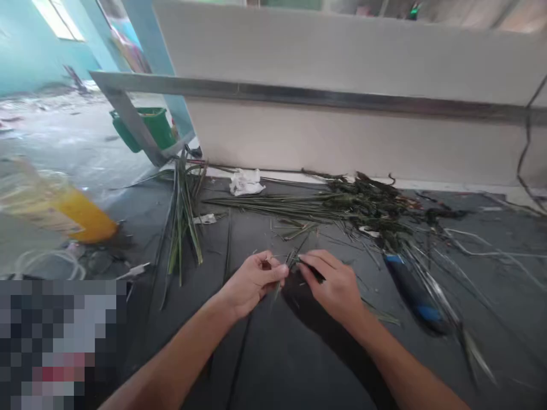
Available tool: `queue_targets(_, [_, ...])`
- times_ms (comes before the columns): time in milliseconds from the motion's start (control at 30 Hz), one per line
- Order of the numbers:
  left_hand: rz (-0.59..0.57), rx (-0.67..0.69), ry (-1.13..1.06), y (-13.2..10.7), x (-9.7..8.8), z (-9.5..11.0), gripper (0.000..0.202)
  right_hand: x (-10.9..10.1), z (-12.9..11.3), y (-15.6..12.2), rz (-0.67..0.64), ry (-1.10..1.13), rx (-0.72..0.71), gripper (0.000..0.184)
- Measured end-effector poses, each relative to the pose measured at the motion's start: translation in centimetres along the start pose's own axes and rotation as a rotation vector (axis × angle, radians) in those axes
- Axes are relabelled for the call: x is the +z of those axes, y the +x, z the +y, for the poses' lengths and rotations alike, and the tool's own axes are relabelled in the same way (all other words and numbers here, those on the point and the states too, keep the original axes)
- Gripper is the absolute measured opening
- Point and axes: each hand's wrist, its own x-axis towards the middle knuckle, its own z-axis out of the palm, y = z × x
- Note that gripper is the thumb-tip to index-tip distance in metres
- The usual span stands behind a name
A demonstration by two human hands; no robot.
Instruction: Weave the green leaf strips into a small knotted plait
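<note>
My left hand (254, 280) and my right hand (332, 282) meet over a dark grey table (273, 364). Both pinch a small piece of thin green leaf strip (293, 259) between thumb and fingers. The strip's folded part sits between the two hands. A bundle of long green leaf strips (184, 219) lies upright to the left of my left hand. A longer heap of strips and dark stems (342, 205) stretches across the table beyond my hands.
A blue-handled tool (412, 296) lies to the right of my right hand. Crumpled white paper (245, 182) rests near the white wall panel (342, 142). A yellow container (83, 216) stands at the left, with a green bucket (151, 128) on the floor behind.
</note>
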Motion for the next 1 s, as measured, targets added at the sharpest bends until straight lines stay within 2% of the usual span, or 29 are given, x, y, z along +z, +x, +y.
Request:
queue_targets(200, [0.025,0.141,0.108,0.6,0.1,-0.7,0.031,-0.2,-0.1,0.0,0.0,0.002,0.005,0.014])
queue_targets(300, [0.039,0.166,0.162,0.8,0.0,-1.0,0.026,-0.1,0.0,-0.1,0.009,0.007,0.001,0.014])
queue_targets(500, [0.047,0.245,0.206,0.9,-0.4,-0.7,0.023,0.0,-0.1,0.0,0.053,0.026,0.012,0.012])
queue_targets(700, [0.104,0.292,0.203,0.7,-0.5,0.0,0.024,-0.5,-0.4,0.4,0.125,0.099,0.042,0.01])
queue_targets(867, [0.217,0.385,0.338,0.6,-0.2,0.2,0.026,-0.6,-0.4,0.4,0.134,0.091,0.037,0.011])
queue_targets(1000, [0.282,0.41,0.505,0.6,-0.3,0.0,0.029,-0.4,-0.5,0.3,0.122,0.081,0.033,0.01])
